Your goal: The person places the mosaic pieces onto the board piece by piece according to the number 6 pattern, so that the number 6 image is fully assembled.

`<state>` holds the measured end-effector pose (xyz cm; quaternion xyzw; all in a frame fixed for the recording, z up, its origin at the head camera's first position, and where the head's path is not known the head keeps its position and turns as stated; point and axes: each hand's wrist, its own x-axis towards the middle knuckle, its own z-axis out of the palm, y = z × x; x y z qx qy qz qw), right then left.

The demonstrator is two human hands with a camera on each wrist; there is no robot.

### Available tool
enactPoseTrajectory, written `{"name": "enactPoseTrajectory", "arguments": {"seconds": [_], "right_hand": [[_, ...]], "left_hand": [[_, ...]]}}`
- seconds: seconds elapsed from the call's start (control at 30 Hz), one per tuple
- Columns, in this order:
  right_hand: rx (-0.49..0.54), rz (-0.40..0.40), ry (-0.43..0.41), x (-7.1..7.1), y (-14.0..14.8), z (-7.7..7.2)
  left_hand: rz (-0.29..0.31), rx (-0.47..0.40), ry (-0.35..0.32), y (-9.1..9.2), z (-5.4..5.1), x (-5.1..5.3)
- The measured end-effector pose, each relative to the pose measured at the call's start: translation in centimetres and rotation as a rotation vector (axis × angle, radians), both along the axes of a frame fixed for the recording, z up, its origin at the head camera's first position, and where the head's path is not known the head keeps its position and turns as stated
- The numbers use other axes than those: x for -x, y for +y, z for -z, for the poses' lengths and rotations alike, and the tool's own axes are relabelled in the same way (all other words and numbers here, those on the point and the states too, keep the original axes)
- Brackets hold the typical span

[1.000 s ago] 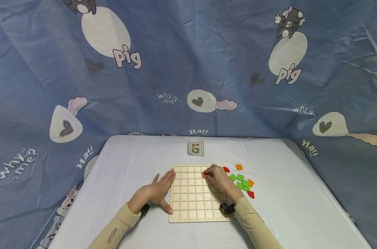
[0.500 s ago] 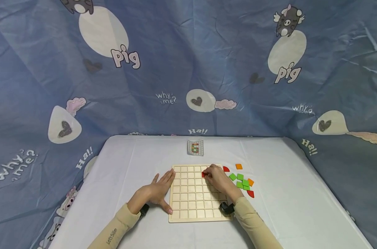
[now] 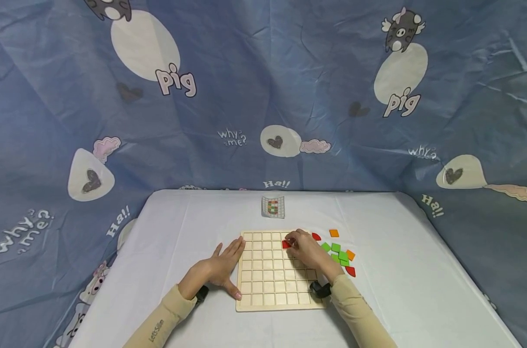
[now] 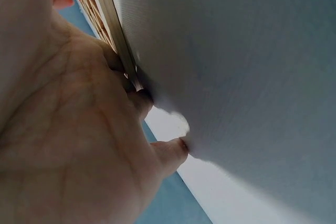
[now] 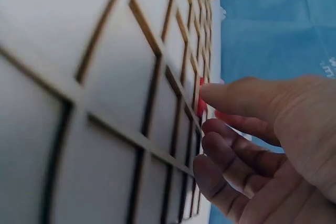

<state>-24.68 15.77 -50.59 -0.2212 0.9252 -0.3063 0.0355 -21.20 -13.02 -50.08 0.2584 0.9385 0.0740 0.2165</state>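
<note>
A square wooden grid board [image 3: 268,275] lies on the white table. My left hand [image 3: 217,268] is spread along its left edge, fingers near the upper corner and thumb at the lower one. Over the board's upper right part, my right hand [image 3: 307,249] has thumb and finger at a red piece [image 3: 286,244] in a cell. From the right wrist view, a fingertip of my right hand [image 5: 247,129] touches the red piece [image 5: 201,98], the other fingers bent. The left wrist view shows my left hand [image 4: 79,129] against the board's side [image 4: 113,22].
Right of the board lie several green squares [image 3: 335,247], an orange square [image 3: 334,233], another orange one [image 3: 351,255], a red quarter-round piece [image 3: 316,237] and a second red piece [image 3: 350,271]. A patterned card [image 3: 273,207] lies behind the board. Blue printed cloth [image 3: 228,96] hangs behind.
My right thumb and finger have shifted slightly around the red piece, so more of it shows. The right wrist has moved a little right. My left hand stays put.
</note>
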Motion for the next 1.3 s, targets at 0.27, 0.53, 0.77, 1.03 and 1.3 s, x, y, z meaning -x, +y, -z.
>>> {"name": "enactPoseTrajectory", "arguments": {"seconds": [0.27,0.53,0.77,1.03,1.3], "right_hand": [[0.033,0.038,-0.024,0.4,2.9,-1.8],[0.060,0.141,-0.006,1.4,7.2,-3.3],[0.101,0.234,0.003,2.0,10.4,-3.0],[0.077,0.283,0.010,2.8,12.4,-1.7],[0.040,0.305,-0.094,3.0,12.9,-0.3]], "left_hand": [[0.000,0.000,-0.006,0.1,0.2,0.2],[-0.002,-0.007,-0.006,0.1,-0.2,0.2],[-0.001,-0.015,-0.003,0.0,-0.2,0.2],[-0.003,-0.026,-0.005,0.0,-0.2,0.2],[0.001,-0.045,-0.012,-0.1,0.1,0.0]]}}
